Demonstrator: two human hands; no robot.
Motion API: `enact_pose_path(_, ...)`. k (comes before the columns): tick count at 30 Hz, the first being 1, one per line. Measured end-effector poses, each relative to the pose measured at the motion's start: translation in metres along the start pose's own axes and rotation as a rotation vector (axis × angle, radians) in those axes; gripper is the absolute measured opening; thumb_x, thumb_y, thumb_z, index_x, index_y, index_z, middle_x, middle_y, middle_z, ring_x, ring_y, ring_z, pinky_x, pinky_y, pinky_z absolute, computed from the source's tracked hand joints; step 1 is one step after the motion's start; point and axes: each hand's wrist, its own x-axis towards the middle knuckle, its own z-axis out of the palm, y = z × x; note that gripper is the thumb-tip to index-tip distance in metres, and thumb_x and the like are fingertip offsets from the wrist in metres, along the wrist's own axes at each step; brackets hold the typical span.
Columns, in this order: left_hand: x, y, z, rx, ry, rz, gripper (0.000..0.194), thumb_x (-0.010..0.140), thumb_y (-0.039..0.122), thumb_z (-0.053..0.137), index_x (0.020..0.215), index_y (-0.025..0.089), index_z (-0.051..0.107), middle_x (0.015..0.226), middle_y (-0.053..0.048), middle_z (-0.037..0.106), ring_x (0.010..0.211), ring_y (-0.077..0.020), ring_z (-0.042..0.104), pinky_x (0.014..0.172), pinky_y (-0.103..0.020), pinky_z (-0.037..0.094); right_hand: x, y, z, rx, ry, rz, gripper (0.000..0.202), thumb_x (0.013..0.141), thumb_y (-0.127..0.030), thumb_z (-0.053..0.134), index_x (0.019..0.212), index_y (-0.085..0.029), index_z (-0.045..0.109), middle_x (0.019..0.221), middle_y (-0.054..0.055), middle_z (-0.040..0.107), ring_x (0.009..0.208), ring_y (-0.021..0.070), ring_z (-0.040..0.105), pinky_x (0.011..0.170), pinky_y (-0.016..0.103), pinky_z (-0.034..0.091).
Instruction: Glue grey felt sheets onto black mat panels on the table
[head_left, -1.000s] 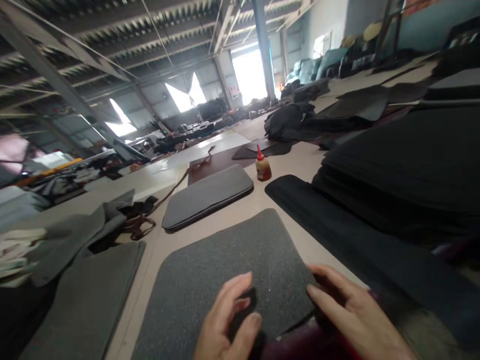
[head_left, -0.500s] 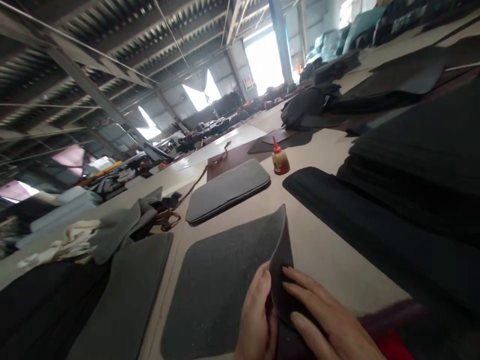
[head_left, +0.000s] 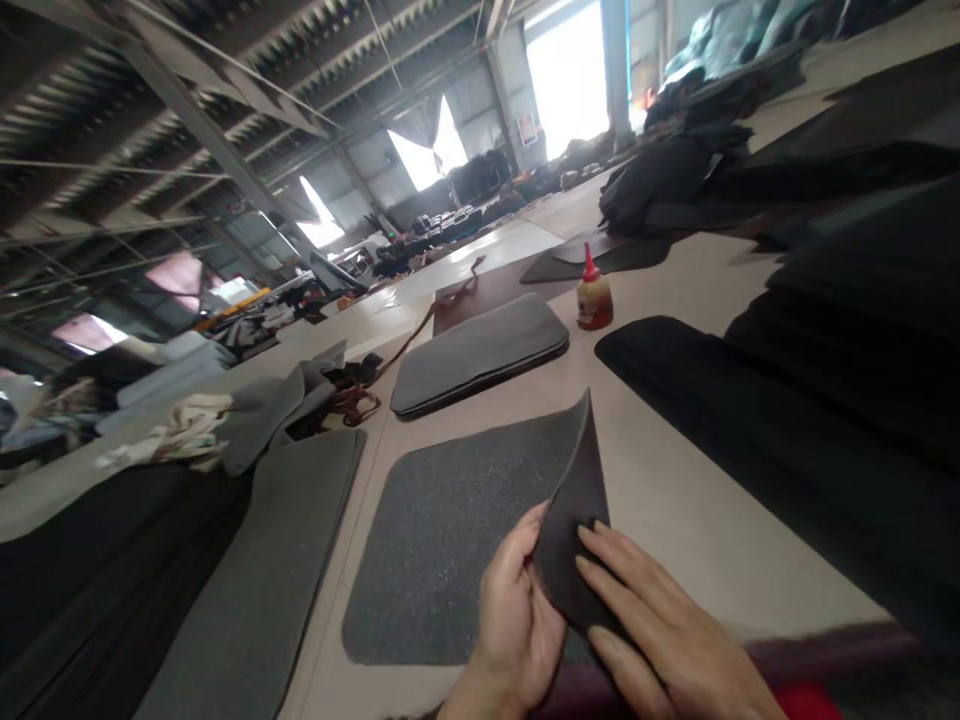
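A dark grey sheet [head_left: 442,550] with rounded corners lies on the table, its right side lifted and curled upright. My left hand [head_left: 517,610] holds the raised part from the left, thumb near its edge. Against the dark outer face of the same flap, my right hand [head_left: 652,620] rests with fingers spread a little. Behind the sheet lies a stack of grey rounded pieces [head_left: 480,350]. Just right of that stack stands a glue-like bottle [head_left: 594,298] with a red pointed cap.
Large dark sheets [head_left: 750,420] are piled along the right. Grey pieces [head_left: 262,560], pale scraps [head_left: 187,430] and brown strips [head_left: 352,403] lie to the left. Dark folded material [head_left: 660,180] sits farther back on the table [head_left: 697,520].
The view has shifted, so the stack and bottle appear higher and farther right. My left hand shows more of its palm, and the flap's dark face is more visible.
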Motion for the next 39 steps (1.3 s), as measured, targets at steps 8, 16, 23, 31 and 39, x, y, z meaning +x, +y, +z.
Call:
enact_pose_path(8, 0.002, 0.002, 0.000, -0.005, -0.020, -0.008, 0.024, 0.085, 0.022, 0.060, 0.102, 0.013, 0.076, 0.097, -0.009, 0.076, 0.105, -0.0244, 0.069, 0.100, -0.034, 0.051, -0.001, -0.001, 0.000, -0.021, -0.038, -0.034, 0.036, 0.092, -0.019, 0.052, 0.121, -0.008, 0.069, 0.138, 0.016, 0.059, 0.128, 0.0288, 0.057, 0.100, 0.038, 0.054)
enact_pose_path(16, 0.004, -0.001, 0.001, -0.038, -0.055, -0.002, 0.021, 0.088, 0.019, 0.056, 0.099, 0.012, 0.073, 0.099, -0.010, 0.074, 0.102, -0.0224, 0.068, 0.096, -0.032, 0.050, -0.008, 0.007, -0.002, 0.150, -0.125, 0.052, 0.043, 0.092, -0.021, 0.057, 0.135, -0.019, 0.062, 0.146, 0.009, 0.053, 0.132, 0.0282, 0.053, 0.108, 0.036, 0.050)
enact_pose_path(23, 0.003, -0.006, -0.003, 0.042, -0.090, 0.012, 0.018, 0.086, 0.019, 0.060, 0.101, 0.011, 0.068, 0.091, -0.010, 0.073, 0.090, -0.0198, 0.068, 0.081, -0.027, 0.050, -0.015, 0.007, -0.003, 0.153, -0.056, 0.200, 0.038, 0.098, -0.031, 0.053, 0.135, -0.022, 0.060, 0.142, 0.008, 0.057, 0.124, 0.0238, 0.060, 0.100, 0.030, 0.056)
enact_pose_path(31, -0.002, -0.006, 0.001, 0.105, -0.170, 0.042, 0.027, 0.094, 0.038, 0.062, 0.101, 0.012, 0.063, 0.089, -0.008, 0.069, 0.080, -0.0140, 0.063, 0.074, -0.023, 0.045, -0.007, 0.001, -0.017, 0.134, -0.147, 0.306, 0.032, 0.100, -0.034, 0.051, 0.127, -0.022, 0.064, 0.139, 0.008, 0.058, 0.122, 0.0237, 0.061, 0.102, 0.032, 0.055)
enact_pose_path(39, -0.005, -0.006, -0.003, 0.090, -0.146, 0.015, 0.031, 0.079, 0.035, 0.079, 0.095, 0.015, 0.061, 0.081, -0.002, 0.061, 0.070, -0.0100, 0.054, 0.067, -0.022, 0.042, -0.010, 0.010, -0.014, 0.145, -0.136, 0.208, 0.033, 0.097, -0.030, 0.056, 0.129, -0.023, 0.063, 0.138, 0.007, 0.059, 0.120, 0.0218, 0.062, 0.099, 0.028, 0.056)
